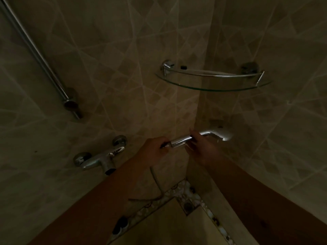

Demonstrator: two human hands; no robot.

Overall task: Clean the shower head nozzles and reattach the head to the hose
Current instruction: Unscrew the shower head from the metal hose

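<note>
Head view shows my left hand curled round the hose end where it meets the handle, and my right hand gripping the shower head by its chrome handle, out in front of the tiled corner. To do this well, I'd keep the handle steady and straight, turn the nut with my left fingers only, and stop if the thread binds.
</note>
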